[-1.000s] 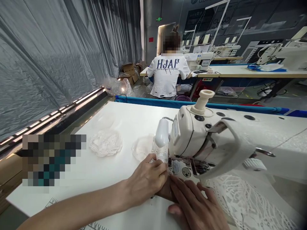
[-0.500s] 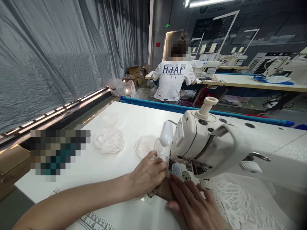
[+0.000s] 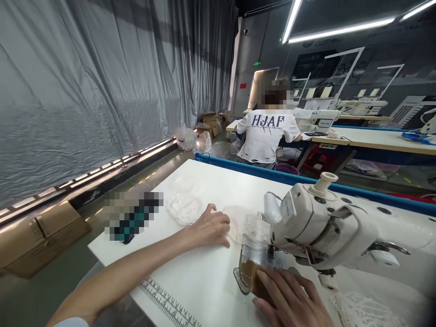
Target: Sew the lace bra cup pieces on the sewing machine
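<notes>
The tan fabric piece with a white lace edge [image 3: 250, 268] lies at the needle, just left of the cream sewing machine's head [image 3: 316, 227]. Its long axis runs from me straight away, with the lace end pointing away. My right hand [image 3: 293, 302] is nearer, fingers close together and pressed flat on its near end. My left hand [image 3: 211, 227] lies flat farther left of the machine, pinching nothing.

bright ceiling strips, dim hall, edges warped and blurred.
</notes>
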Tool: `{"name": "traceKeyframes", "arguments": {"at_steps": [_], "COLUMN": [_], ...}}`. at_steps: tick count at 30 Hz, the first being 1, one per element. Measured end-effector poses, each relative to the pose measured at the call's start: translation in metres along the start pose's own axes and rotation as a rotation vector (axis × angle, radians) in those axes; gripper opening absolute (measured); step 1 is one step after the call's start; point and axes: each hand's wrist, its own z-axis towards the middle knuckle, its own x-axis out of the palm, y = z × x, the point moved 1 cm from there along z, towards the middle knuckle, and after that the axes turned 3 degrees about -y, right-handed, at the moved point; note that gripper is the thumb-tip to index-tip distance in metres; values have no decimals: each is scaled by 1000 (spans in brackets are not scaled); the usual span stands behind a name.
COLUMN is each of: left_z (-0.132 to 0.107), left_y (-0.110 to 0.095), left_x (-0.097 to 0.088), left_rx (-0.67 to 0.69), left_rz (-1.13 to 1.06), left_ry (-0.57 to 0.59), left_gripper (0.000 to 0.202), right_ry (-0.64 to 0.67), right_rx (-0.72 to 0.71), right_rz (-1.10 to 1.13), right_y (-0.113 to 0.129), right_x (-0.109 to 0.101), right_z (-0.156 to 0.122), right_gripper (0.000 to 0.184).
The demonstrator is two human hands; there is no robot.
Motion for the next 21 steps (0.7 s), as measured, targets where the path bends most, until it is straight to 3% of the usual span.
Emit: {"name": "traceKeyframes", "arguments": {"at_steps": [4, 7, 10, 12, 15, 18, 21], "left_z": [-28, -55, -82, -97, -111, -120, -128], "left_y": [-22, -43, -57, -67, -88, -111, -130], "left_x": [-9, -17, -23, -26, -31, -37, -39], "left_rx": [6, -1, -70, -155, -302, -493, -619], "left_rz": [-87, -238, -444, -614, -1031, -1531, -1782], "left_ry": [33, 58, 74, 68, 101, 236, 323], "left_gripper": [15, 17, 24, 18, 10, 23, 34], "right_ry": [-30, 76, 248, 431, 710, 823, 830], "right_rx": [51, 126, 250, 403, 661, 834, 905], "right_rz": [135, 337, 594, 847, 1265, 1538, 1672], "right_y": [26, 42, 52, 55, 62, 75, 93], "right_x": [0, 2, -10, -27, -58, -84, -96], "right_z": [43, 53, 42, 32, 20, 10, -3], "right_gripper": [33, 33, 30, 23, 28, 30, 29]}}
